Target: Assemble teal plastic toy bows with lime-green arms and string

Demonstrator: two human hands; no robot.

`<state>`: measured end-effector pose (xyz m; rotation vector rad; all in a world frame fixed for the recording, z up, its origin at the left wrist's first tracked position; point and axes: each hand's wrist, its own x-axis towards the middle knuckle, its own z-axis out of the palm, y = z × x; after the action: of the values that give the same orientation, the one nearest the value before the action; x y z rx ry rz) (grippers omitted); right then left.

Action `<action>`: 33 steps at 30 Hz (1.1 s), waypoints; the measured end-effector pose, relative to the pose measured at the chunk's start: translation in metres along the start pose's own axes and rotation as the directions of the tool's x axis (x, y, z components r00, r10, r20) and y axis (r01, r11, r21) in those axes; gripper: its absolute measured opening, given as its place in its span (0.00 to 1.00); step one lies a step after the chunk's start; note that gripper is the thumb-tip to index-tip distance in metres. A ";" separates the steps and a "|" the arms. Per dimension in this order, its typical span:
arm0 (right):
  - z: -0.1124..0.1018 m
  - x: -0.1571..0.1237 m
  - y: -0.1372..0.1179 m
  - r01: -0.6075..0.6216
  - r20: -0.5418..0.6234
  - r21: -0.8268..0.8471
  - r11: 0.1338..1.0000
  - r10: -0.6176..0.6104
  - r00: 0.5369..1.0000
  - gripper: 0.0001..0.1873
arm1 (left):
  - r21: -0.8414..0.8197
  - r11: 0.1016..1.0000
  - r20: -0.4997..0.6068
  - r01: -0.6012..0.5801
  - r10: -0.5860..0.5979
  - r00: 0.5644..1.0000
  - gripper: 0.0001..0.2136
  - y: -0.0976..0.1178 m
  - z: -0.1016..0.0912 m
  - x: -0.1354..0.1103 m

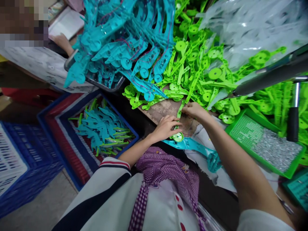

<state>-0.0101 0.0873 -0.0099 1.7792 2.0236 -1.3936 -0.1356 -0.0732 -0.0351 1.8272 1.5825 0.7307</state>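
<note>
My left hand [166,127] rests curled on the worn tabletop [158,110], its fingers closed over a green plastic part [178,137] that lies on a teal plastic part [192,145]. My right hand [193,110] pinches the upper end of a green strip [181,110] at the edge of the big heap of green parts [204,70]. Both hands sit close together near the table's front edge.
A metal tray heaped with teal parts and thin wires [125,41] stands at the back left. A blue crate [72,134] on the floor holds assembled teal-green pieces. A green tray of small screws [271,147] lies at right, under a metal press handle [293,118]. Another person's hand [63,42] shows far left.
</note>
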 end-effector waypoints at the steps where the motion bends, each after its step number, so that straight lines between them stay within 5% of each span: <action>1: 0.001 -0.001 0.000 -0.011 0.010 0.052 0.999 0.011 1.000 0.11 | -0.001 1.000 0.001 0.004 -0.004 1.000 0.15 0.000 0.000 0.000; 4: 0.003 -0.005 0.002 -0.023 0.029 0.162 0.987 0.019 0.999 0.11 | -0.003 1.000 0.006 0.016 -0.016 1.000 0.15 0.001 0.000 0.000; 10: 0.003 -0.002 -0.001 0.067 -0.094 -0.202 0.977 -0.087 0.992 0.10 | 0.000 0.999 0.000 0.036 -0.036 0.999 0.15 0.004 -0.001 0.000; 15: -0.002 0.012 -0.004 0.044 0.057 -0.207 0.977 -0.033 0.998 0.11 | -0.001 0.999 0.025 0.050 -0.050 0.998 0.15 0.006 -0.003 0.000; 21: -0.002 0.009 -0.010 0.035 0.054 -0.274 0.961 -0.021 0.998 0.11 | 0.029 0.998 0.019 0.049 -0.050 0.999 0.15 0.004 0.000 0.001; 24: 0.005 -0.015 -0.003 0.102 -0.101 -0.281 0.954 -0.135 0.986 0.10 | 0.040 0.999 0.001 0.033 -0.033 0.999 0.15 0.004 0.001 0.001; 28: 0.017 -0.052 0.015 0.187 -0.390 -0.219 0.958 -0.261 0.883 0.17 | 0.053 0.998 0.028 0.039 -0.041 0.999 0.14 0.008 -0.003 0.003; 33: 0.036 -0.071 0.026 0.193 -0.506 -0.241 0.951 -0.293 0.811 0.21 | 0.060 0.998 0.057 0.019 -0.023 0.998 0.14 0.006 -0.009 0.005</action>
<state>0.0166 0.0084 -0.0013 2.0502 2.6374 -0.7560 -0.1373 -0.0682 -0.0248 1.8546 1.5991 0.6220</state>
